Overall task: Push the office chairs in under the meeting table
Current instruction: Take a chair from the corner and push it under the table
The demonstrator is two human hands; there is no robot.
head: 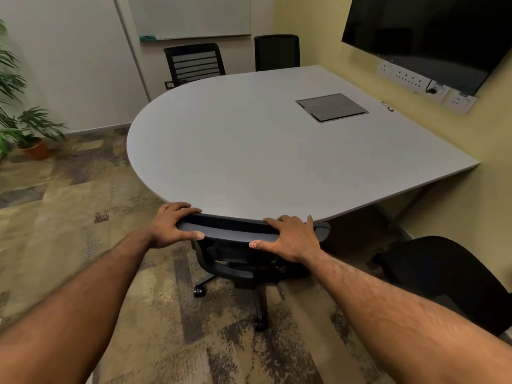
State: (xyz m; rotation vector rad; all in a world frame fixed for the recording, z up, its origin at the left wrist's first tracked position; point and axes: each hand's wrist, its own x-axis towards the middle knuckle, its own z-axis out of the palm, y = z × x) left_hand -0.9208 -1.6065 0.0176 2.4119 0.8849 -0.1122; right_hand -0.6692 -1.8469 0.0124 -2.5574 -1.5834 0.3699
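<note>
My left hand [171,225] and right hand [291,236] grip the top rail of the near chair [235,231], fingers [185,210] curled over its edge; the backrest touches the rounded table [249,151] rim, so this chair seems fully in. Next, I judge, comes the chair at my right [448,275], standing apart from the table. Beyond, two far chairs [195,63] stand near the opposite edge, nothing blocking.
</note>
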